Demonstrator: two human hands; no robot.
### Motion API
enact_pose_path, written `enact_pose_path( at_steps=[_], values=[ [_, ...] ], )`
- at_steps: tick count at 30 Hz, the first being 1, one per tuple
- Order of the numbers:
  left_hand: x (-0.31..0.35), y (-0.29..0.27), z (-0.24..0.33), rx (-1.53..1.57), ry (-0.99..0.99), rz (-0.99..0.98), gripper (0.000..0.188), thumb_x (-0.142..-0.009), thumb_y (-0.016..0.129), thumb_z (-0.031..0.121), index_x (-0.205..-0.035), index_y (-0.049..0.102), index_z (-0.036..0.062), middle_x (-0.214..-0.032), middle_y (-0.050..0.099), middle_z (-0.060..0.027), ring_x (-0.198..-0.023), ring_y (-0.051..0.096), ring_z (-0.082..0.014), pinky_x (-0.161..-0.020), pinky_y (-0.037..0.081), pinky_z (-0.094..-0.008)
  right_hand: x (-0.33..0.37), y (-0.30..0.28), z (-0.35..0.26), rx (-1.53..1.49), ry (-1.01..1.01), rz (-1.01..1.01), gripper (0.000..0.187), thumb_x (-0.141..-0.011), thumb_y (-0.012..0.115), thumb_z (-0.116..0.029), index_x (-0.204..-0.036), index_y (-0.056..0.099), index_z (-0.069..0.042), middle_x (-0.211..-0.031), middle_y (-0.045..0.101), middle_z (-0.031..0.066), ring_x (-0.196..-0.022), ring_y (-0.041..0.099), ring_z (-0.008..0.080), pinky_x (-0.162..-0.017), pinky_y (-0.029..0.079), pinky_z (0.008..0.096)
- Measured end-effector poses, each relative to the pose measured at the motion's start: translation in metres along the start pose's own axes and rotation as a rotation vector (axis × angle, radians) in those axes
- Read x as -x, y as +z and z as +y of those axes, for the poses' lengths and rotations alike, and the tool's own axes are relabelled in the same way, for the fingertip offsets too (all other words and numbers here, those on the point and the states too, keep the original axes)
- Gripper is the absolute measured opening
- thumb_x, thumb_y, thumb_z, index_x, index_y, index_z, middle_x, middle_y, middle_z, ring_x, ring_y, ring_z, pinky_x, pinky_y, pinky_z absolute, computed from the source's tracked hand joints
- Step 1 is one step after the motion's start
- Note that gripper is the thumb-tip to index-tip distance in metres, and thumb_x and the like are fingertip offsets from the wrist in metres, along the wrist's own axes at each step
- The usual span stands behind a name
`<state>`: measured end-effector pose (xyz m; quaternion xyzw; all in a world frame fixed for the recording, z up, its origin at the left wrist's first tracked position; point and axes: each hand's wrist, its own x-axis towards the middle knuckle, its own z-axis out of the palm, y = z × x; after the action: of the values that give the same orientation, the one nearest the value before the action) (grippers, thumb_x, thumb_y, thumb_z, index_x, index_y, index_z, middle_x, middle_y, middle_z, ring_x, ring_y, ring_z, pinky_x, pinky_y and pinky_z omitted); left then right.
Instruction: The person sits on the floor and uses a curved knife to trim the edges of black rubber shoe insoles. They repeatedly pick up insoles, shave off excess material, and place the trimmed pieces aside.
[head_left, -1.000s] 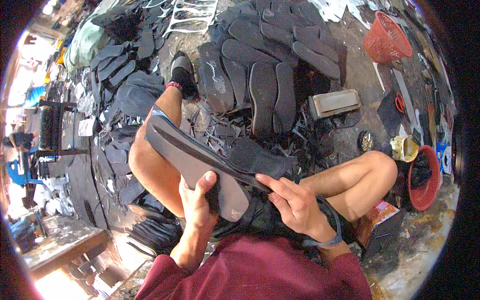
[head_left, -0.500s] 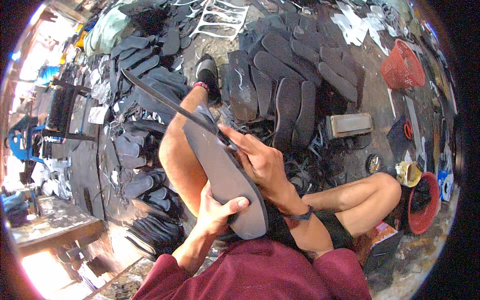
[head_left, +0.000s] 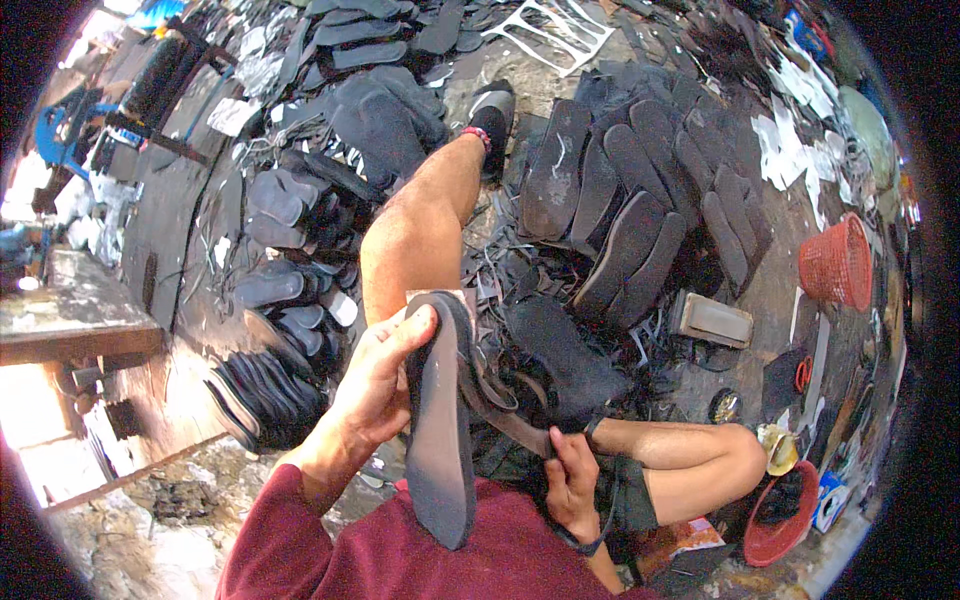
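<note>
Left grip (head_left: 372,378) closed on smooth, foot-shaped grey sole (head_left: 440,430), right grip (head_left: 574,486) on thin, curved strip (head_left: 510,427).

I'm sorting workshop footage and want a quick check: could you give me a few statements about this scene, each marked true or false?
1. The left hand holds a grey sole with a dark edge. True.
2. The right hand is empty. False: it holds the end of a thin strip.
3. A red mesh basket is at the picture's right. True.
4. The wooden bench is at the picture's right. False: it is at the left.
</note>
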<state>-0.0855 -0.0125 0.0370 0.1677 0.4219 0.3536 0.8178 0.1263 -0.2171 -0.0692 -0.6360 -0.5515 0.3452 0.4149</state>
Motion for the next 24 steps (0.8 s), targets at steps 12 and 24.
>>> enact_pose_path(
  at_steps=[12, 24],
  values=[
    [-0.01, -0.001, 0.001, -0.265, -0.035, -0.045, 0.03, -0.087, 0.079, 0.014, -0.113, 0.069, 0.0027, -0.102, 0.073, -0.0055, -0.09, 0.068, -0.0119, -0.082, 0.055, -0.0298, -0.13, -0.053, -0.047, 0.22, -0.209, -0.239, 0.044, -0.087, 0.067, -0.013, -0.131, 0.064, -0.015, -0.076, 0.059, 0.0088, -0.06, 0.058, 0.0275, -0.056, 0.05, 0.0391],
    [-0.01, -0.008, 0.002, -0.305, 0.089, 0.01, 0.026, -0.085, 0.081, 0.014, -0.106, 0.071, 0.0017, -0.095, 0.073, -0.0048, -0.082, 0.067, -0.0108, -0.076, 0.055, -0.0275, -0.192, -0.073, -0.089, 0.32, -0.29, -0.502, 0.048, -0.09, 0.066, -0.015, -0.137, 0.059, -0.016, -0.076, 0.06, 0.0077, -0.057, 0.059, 0.0294, -0.054, 0.051, 0.043]
  ],
)
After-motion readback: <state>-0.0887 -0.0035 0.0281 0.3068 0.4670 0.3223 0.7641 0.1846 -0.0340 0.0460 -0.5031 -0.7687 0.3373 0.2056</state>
